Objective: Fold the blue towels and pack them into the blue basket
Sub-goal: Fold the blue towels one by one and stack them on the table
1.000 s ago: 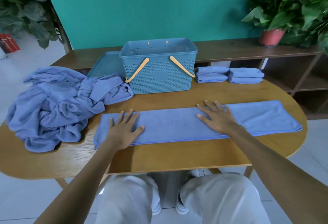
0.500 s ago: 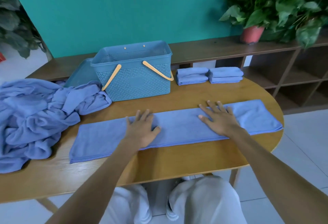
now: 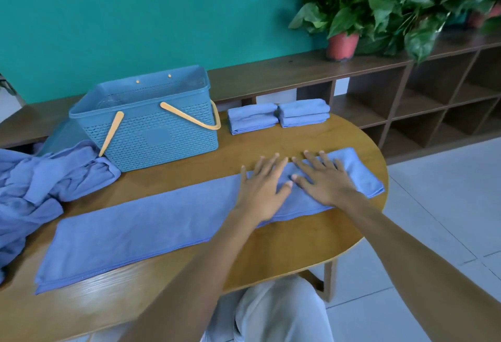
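A long blue towel, folded into a narrow strip, lies across the wooden table. My left hand and my right hand press flat on its right part, side by side, fingers straight and spread. The blue basket with orange handles stands behind, at the left of centre; its inside shows no towels. Two stacks of folded blue towels sit to the right of the basket. A heap of unfolded blue towels lies at the far left.
A blue lid leans behind the basket's left side. A low wooden shelf unit runs along the teal wall, with potted plants on top. The table's rounded right edge is near my right hand; tiled floor lies beyond.
My left hand slid rightwards along the towel until it came next to my right hand. The view has swung to the right, so the basket and heap sit further left.
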